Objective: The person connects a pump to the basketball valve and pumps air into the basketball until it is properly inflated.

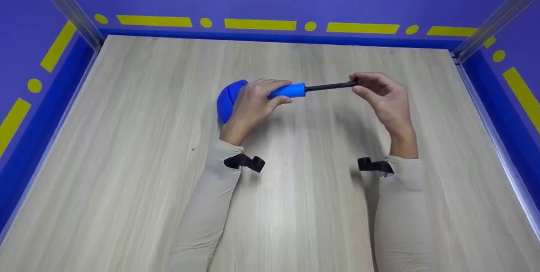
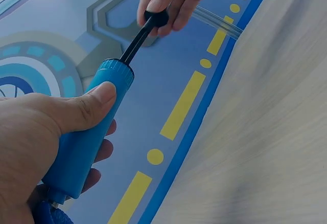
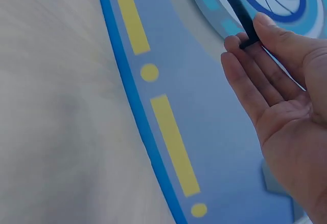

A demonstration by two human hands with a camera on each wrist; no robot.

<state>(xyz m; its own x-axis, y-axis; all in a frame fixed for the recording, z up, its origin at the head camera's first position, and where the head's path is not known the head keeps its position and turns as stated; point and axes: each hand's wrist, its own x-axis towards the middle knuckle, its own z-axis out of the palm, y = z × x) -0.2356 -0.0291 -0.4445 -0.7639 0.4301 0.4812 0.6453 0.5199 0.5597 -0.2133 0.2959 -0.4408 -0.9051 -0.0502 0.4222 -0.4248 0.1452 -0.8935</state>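
Observation:
My left hand (image 1: 256, 105) grips the blue barrel of a hand pump (image 1: 294, 90), thumb along its side in the left wrist view. From the barrel's ribbed collar a thin black plunger rod (image 1: 329, 87) reaches out to the right. Its black end is pinched between the thumb and fingers of my right hand (image 1: 386, 99). Beyond the left hand is a blue ball (image 1: 227, 101) with dark seam lines, partly covered by that hand. At the barrel's other end, a small metal tip (image 2: 54, 204) meets the blue ball in the left wrist view.
Both hands are above a pale wood-grain table (image 1: 291, 204). Purple-blue panels with yellow dashes (image 1: 260, 24) wall it at the back and both sides, with metal posts (image 1: 498, 19) at the corners. A black wrist mount (image 1: 244, 162) sits on each sleeve.

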